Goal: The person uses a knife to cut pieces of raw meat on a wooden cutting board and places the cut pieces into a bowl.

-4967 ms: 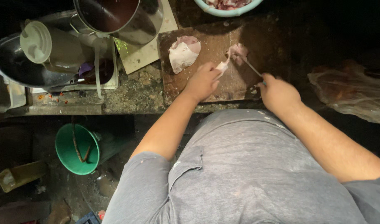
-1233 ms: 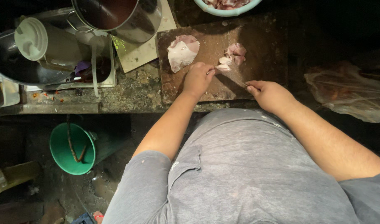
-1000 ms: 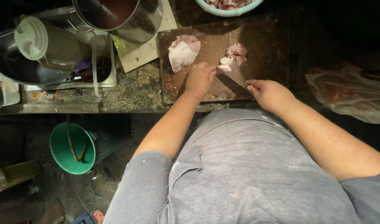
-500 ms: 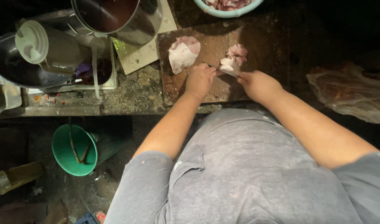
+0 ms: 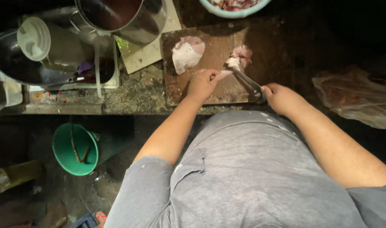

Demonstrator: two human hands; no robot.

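Left hand point(image 5: 202, 83) fingers pinch meat point(image 5: 239, 59) on board point(image 5: 220, 86); right hand point(image 5: 279, 96) clamped on knife point(image 5: 248, 83). Meat looks soft, slippery; grip edge.

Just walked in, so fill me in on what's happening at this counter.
A person in a grey shirt is cutting raw meat on a brown cutting board. The left hand pins a pale strip of meat while the right hand holds a knife with its tip at that strip. A larger piece of meat lies further left on the board. A bowl of cut meat sits beyond it, and a green bucket stands on the floor.
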